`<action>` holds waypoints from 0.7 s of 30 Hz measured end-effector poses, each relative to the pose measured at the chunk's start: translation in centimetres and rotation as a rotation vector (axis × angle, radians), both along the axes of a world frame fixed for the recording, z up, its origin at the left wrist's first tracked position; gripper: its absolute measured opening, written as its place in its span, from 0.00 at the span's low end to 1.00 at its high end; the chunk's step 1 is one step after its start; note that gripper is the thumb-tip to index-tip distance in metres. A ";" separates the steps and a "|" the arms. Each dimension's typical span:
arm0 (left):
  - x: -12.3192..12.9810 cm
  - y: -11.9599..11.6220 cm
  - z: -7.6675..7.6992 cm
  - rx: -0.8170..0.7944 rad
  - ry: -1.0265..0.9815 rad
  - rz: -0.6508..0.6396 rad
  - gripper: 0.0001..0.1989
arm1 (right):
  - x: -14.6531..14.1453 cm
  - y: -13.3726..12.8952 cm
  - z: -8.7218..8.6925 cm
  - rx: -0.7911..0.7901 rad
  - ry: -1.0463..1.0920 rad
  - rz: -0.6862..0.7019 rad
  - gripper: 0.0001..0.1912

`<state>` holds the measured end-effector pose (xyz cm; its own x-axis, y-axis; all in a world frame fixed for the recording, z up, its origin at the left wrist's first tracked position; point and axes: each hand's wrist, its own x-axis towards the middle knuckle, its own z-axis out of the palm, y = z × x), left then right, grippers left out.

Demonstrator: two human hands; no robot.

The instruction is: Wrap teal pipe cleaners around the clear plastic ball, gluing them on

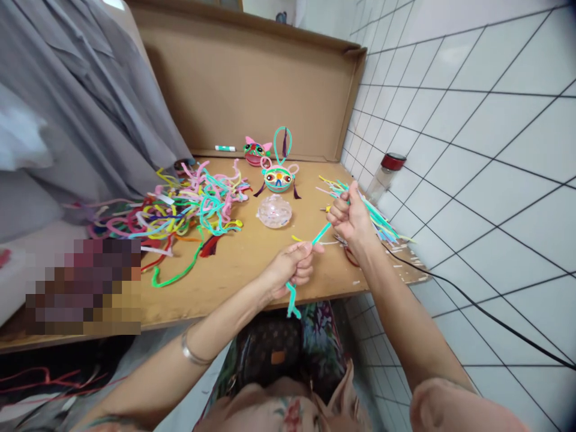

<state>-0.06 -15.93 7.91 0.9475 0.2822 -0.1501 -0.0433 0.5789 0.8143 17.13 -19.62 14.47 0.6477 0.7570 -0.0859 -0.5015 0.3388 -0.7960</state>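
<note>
A turquoise pipe cleaner (321, 233) runs between my two hands above the table's front edge. My left hand (294, 266) is closed around it, and the bent, forked lower end hangs below the fist. Higher and to the right, my right hand (348, 216) is closed on the other part of it. Just beyond my hands sits a clear, rounded plastic ball (274, 211). Behind that stands a decorated animal-face figure (278, 178) with pink loops, dark tassels and a tall turquoise loop. A second figure (255, 151) with pink ears is farther back.
A tangle of coloured pipe cleaners (211, 198) covers the table's left. Straight pipe cleaners (382, 219) lie at right, near a red-lidded jar (387, 174) by the tiled wall. A black cable (450, 281) trails off right. A cardboard panel (261, 84) closes the back, with a marker (225, 148) before it.
</note>
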 end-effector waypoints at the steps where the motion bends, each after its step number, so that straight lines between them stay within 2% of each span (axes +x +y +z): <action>1: -0.3 0.0 0.0 -0.026 0.022 -0.004 0.10 | 0.4 0.1 0.1 0.007 0.015 -0.035 0.32; 5: -1.3 -0.5 -0.9 -0.052 0.080 -0.006 0.12 | 2.5 0.2 0.1 -0.008 0.063 -0.138 0.33; 9: -2.4 -1.4 -2.0 -0.039 0.136 0.026 0.22 | 4.3 0.2 -0.2 -0.023 0.046 -0.136 0.35; 13: -3.3 -2.3 -2.2 0.005 0.124 0.092 0.28 | 5.2 0.3 -0.3 -0.015 0.108 -0.115 0.33; 21: -5.0 -3.0 -1.9 0.424 0.059 0.243 0.27 | 5.2 2.2 -1.0 -0.054 0.126 -0.204 0.33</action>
<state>-5.09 -18.91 6.01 0.8402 0.5416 -0.0258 -0.0823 0.1745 0.9812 22.32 -17.44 13.48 0.7683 0.6037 -0.2126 -0.5238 0.4021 -0.7510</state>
